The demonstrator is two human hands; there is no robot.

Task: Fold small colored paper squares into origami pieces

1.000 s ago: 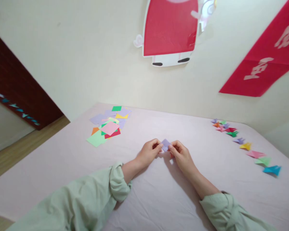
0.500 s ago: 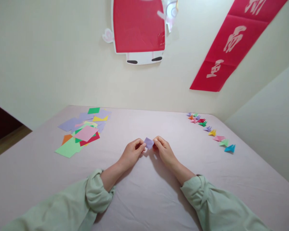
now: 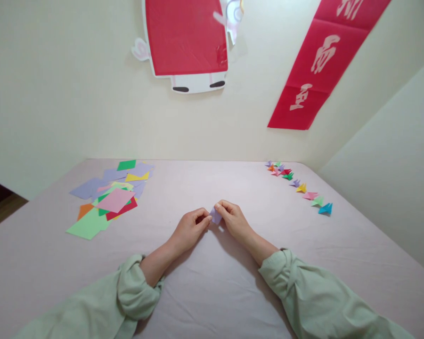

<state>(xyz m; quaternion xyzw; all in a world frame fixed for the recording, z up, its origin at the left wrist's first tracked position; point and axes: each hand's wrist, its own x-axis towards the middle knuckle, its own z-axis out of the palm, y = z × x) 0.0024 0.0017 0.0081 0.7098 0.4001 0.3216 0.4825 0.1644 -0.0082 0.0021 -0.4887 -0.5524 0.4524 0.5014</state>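
While both hands pinch it, purple paper (image 3: 215,216) sits between fingertips — half hidden.

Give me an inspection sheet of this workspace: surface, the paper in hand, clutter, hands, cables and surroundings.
Surface: pale pink sheet, flat, lightly wrinkled.
Job's things: small purple paper piece, pinched between both hands near the middle of the sheet.
Clutter: loose pile of coloured paper squares at far left; row of folded paper shapes at far right.
Hands: left hand and right hand both grip the paper piece by the fingertips; green sleeves pushed up.
Cables: nothing seen.
Surroundings: cream wall with a red banner and a red cartoon cutout; wooden floor at the left edge.
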